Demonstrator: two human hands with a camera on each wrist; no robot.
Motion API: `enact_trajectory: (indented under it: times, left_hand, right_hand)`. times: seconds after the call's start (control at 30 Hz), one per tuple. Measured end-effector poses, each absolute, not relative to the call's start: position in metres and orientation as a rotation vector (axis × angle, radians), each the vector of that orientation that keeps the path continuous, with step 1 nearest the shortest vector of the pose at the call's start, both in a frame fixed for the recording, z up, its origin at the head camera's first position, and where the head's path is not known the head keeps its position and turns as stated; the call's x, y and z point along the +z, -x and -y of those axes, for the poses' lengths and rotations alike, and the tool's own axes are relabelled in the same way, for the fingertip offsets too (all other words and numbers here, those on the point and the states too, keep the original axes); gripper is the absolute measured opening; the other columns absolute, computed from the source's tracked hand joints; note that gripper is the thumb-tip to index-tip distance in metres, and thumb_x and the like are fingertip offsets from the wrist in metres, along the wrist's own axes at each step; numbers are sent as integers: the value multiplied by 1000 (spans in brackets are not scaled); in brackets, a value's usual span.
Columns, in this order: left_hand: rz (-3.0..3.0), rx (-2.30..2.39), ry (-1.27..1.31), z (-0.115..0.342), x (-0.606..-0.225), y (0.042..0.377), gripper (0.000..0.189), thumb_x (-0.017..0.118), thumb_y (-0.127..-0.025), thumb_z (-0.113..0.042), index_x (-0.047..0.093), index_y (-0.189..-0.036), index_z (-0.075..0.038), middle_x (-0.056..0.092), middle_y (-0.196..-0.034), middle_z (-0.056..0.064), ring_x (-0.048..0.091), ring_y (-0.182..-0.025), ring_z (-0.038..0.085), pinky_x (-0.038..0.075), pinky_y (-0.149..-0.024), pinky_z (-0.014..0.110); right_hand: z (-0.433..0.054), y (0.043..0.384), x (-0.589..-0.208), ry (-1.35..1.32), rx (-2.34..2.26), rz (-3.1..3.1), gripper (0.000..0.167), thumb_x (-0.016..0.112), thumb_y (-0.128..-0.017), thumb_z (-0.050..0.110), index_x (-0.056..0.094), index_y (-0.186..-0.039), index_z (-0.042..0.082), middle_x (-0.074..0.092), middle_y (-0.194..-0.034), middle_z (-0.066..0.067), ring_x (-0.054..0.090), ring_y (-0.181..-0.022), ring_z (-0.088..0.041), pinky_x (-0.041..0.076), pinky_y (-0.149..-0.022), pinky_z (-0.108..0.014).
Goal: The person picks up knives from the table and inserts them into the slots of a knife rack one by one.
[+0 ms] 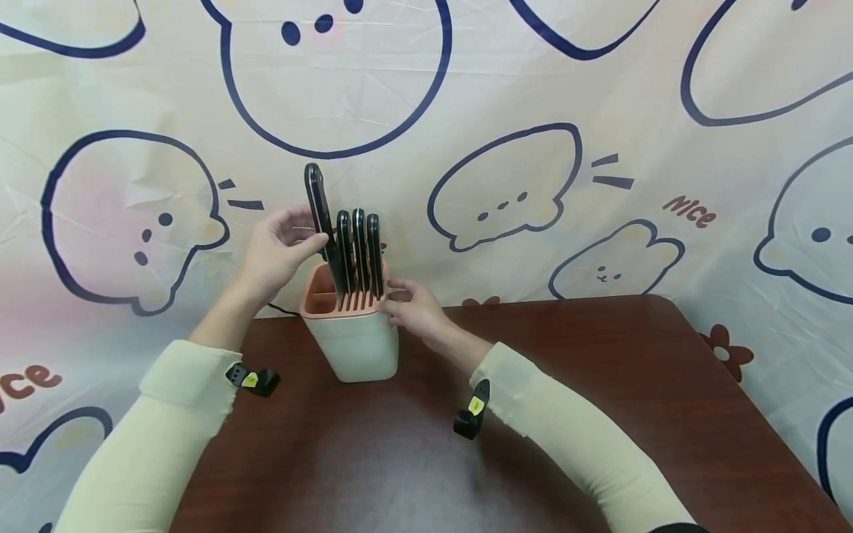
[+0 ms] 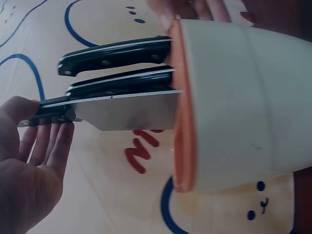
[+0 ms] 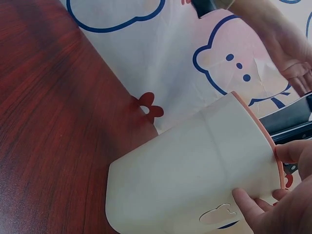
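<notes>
A cream knife block (image 1: 360, 348) with a salmon-pink slotted top stands upright on the table. My left hand (image 1: 273, 252) holds the black handle of a knife (image 1: 316, 192) between thumb and fingers. That knife stands higher than the others, and part of its broad blade (image 2: 129, 111) shows above the slots, the tip hidden inside. Three more black knife handles (image 1: 360, 240) rise from the slots beside it. At the block's right side, my right hand (image 1: 416, 309) grips the upper edge, thumb at the rim and fingers against the wall (image 3: 287, 204).
The block is near the back edge of the dark red-brown table (image 1: 426, 459). A cloth (image 1: 506, 74) printed with cartoon animals hangs close behind. A thin black cord (image 1: 283, 309) lies left of the block. An open pink compartment (image 1: 323, 296) is at the block's top left.
</notes>
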State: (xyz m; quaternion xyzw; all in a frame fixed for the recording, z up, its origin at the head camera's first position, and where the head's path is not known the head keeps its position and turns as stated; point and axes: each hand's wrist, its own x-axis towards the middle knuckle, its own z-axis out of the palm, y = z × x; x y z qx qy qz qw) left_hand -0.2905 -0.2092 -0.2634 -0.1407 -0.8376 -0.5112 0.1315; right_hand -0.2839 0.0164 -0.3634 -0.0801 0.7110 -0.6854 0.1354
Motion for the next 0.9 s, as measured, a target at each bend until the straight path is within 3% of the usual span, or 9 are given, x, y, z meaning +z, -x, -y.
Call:
enact_trajectory:
  times: [0.4,0.7,0.9]
  left_hand:
    - [2448,-1582,473,211,-294,288,45,68,-97,-8,50,-135,9,60,-124,20,61,-102,4,50,-86,12]
    - [2629,-1509,440,217,-311,285,51,71,-97,-15,49,-138,5,58,-131,23,59,-120,30,49,-88,16]
    - [2683,-1482,446,221,-316,284,53,70,-97,-17,47,-139,4,57,-132,22,57,-122,34,48,-85,13]
  right_hand:
    - [-17,284,-364,224,-1983,-2063,60,70,-97,15,44,-151,5,51,-146,-22,55,-131,-34,48,-106,-48]
    - [-17,283,-363,222,-1966,-2089,60,69,-98,15,44,-151,6,52,-146,-21,55,-132,-33,50,-104,-45]
    - [-17,284,-364,218,-1964,-2100,60,70,-97,16,45,-151,6,53,-146,-20,55,-131,-33,50,-104,-46]
